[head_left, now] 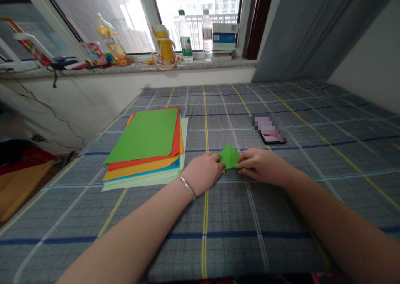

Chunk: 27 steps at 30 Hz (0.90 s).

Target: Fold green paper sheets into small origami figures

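A folded piece of green origami paper (229, 157) with a pointed top lies on the checked blue-grey cloth (218, 217). My left hand (202, 172) presses its left side, and my right hand (261, 166) holds its right side with the fingertips. A silver bangle (187, 187) circles my left wrist. To the left of my left hand lies a stack of coloured paper sheets (140, 136), with green on top and red, orange, blue and pale green below. Its corner is close to my left wrist.
A smartphone (268, 128) with a pixelated screen lies on the cloth beyond my right hand. Along the back, a stone windowsill (131, 67) holds water bottles (185, 36), a yellow bottle (164, 44) and boxes (224, 37). A grey curtain (300, 33) hangs at the right.
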Each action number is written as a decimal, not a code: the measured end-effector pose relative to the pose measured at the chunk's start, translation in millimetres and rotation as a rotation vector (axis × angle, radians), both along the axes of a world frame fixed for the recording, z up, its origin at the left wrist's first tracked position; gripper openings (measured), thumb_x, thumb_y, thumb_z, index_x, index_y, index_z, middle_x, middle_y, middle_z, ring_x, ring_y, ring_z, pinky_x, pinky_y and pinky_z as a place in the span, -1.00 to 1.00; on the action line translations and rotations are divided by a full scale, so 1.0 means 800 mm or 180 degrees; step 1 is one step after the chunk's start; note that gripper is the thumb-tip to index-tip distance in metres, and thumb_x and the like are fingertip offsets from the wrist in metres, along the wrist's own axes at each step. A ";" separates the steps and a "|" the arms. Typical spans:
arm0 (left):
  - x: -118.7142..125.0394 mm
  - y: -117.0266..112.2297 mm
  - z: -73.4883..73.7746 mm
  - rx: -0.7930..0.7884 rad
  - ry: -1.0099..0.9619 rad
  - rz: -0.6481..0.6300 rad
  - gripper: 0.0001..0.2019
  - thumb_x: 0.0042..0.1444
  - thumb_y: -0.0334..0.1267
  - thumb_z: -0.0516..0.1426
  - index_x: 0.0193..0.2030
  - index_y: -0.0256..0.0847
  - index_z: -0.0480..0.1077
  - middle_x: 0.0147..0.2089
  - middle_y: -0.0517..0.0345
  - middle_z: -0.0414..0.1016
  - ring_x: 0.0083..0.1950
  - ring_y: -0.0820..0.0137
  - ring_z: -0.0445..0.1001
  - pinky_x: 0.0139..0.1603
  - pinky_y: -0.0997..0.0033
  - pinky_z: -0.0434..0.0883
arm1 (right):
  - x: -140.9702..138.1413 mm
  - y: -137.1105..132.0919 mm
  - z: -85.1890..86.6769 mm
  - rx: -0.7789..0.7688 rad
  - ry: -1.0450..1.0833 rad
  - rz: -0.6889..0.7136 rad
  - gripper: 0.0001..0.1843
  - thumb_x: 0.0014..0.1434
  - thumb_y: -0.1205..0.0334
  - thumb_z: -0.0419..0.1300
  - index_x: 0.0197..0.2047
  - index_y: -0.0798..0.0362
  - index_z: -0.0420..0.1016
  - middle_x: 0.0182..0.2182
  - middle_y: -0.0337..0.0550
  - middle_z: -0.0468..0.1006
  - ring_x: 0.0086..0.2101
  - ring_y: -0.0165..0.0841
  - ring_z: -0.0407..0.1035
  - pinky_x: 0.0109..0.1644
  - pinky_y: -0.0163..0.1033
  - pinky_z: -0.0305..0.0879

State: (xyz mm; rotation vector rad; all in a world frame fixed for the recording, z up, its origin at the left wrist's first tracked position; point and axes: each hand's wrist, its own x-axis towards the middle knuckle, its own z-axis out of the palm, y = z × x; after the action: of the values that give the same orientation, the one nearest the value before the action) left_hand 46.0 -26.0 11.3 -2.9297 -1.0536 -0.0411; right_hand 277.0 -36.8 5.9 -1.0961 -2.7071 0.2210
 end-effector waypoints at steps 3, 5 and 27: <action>-0.001 0.006 0.002 -0.0139 -0.0138 0.0167 -0.69 0.29 -0.16 -0.01 -0.22 -0.24 0.52 -0.23 0.03 0.49 -0.15 0.29 0.46 -0.07 0.30 0.41 | -0.001 0.002 -0.002 -0.0055 0.0065 -0.0300 -0.75 0.27 0.16 0.06 -0.26 0.02 0.56 -0.24 -0.14 0.56 -0.25 -0.32 0.42 -0.18 -0.25 0.24; -0.001 0.012 0.000 -0.0218 -0.0276 0.0296 -0.67 0.30 -0.17 -0.02 -0.27 -0.27 0.52 -0.26 0.03 0.49 -0.17 0.31 0.46 -0.06 0.32 0.39 | -0.003 0.004 -0.004 -0.0072 0.0080 -0.0500 -0.73 0.28 0.16 0.04 -0.29 0.03 0.53 -0.27 -0.14 0.54 -0.27 -0.33 0.40 -0.23 -0.25 0.22; 0.000 0.020 -0.013 0.0071 -0.0409 -0.0383 -0.77 0.25 -0.18 0.05 -0.08 -0.23 0.43 -0.18 0.05 0.47 -0.14 0.28 0.42 -0.08 0.30 0.37 | -0.021 0.006 -0.014 0.0433 -0.0119 -0.0187 -0.76 0.19 0.27 0.16 -0.10 -0.04 0.58 -0.21 -0.13 0.57 -0.21 -0.29 0.39 -0.16 -0.22 0.24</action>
State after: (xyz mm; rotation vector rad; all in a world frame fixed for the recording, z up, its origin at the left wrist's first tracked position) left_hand 45.7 -10.1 0.8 -3.0014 -0.8824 -0.2453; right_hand 260.5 -31.7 -5.2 -1.1486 -2.6725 0.0069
